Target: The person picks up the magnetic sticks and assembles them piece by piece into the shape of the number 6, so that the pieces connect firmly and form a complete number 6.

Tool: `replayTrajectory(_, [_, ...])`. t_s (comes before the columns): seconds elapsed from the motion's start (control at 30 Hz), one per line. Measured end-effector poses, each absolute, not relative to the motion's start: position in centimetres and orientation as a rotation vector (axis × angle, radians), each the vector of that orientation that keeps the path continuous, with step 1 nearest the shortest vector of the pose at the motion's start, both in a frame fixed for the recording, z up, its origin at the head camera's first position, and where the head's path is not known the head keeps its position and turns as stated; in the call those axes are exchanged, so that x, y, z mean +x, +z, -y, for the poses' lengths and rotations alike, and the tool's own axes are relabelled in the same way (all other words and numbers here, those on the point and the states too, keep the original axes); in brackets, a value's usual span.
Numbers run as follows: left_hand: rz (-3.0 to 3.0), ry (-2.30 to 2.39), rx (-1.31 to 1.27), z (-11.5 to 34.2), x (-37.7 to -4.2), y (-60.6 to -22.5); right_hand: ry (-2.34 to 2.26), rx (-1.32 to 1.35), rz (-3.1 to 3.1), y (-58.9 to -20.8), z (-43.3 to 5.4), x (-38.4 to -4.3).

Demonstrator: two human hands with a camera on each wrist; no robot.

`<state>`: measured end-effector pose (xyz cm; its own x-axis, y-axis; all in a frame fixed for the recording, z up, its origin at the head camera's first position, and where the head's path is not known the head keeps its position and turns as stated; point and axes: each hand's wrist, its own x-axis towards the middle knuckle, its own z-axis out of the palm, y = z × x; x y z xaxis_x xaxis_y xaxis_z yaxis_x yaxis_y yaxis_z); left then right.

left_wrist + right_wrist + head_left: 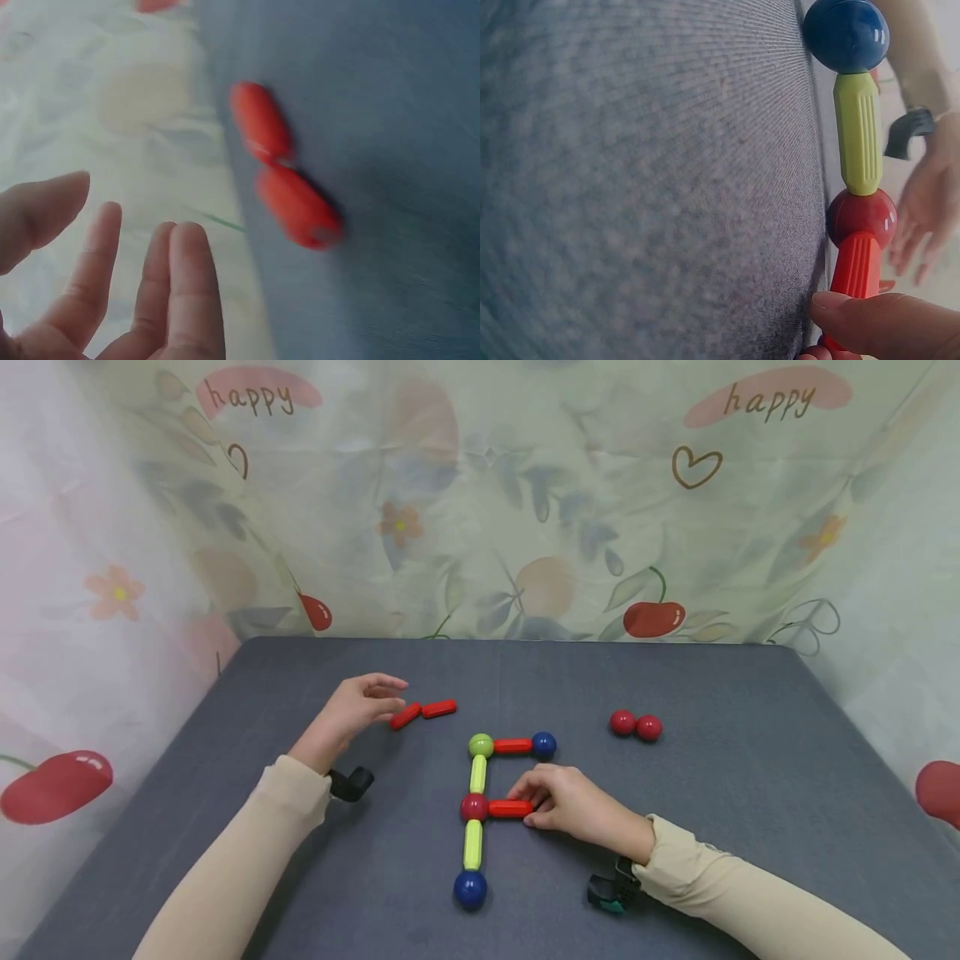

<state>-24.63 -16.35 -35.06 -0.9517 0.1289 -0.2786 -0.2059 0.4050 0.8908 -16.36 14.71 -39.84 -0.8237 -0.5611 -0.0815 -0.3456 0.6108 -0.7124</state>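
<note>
Head view shows right grip [573, 802] pinching a ribbed red rod [507, 809], left grip [352, 710] spread.

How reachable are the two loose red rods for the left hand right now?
Likely yes: the left hand, holding nothing, is close to the loose red rods, and the left wrist view shows nothing between them.

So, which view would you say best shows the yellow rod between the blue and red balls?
The right wrist view, where the yellow rod is large and uncovered. Head shows it whole but smaller; left wrist misses it.
</note>
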Motion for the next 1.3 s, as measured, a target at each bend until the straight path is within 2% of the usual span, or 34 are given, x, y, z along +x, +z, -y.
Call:
replayTrajectory(0.37, [-2.340,1.317,-0.279,17.1,-27.5,-38.2,-1.038,-0.746,-2.542,-39.9,-14.8,-16.4])
replayTrajectory(0.87, [-2.419,1.186,-0.238,16.8,-28.0,-38.3,-1.042,-0.731,-2.542,-39.9,-14.8,-16.5])
replayTrajectory(1.3, [-2.439,1.155,-0.211,17.1,-27.2,-37.4,-1.040,-0.712,-2.543,-40.0,-14.7,-16.4])
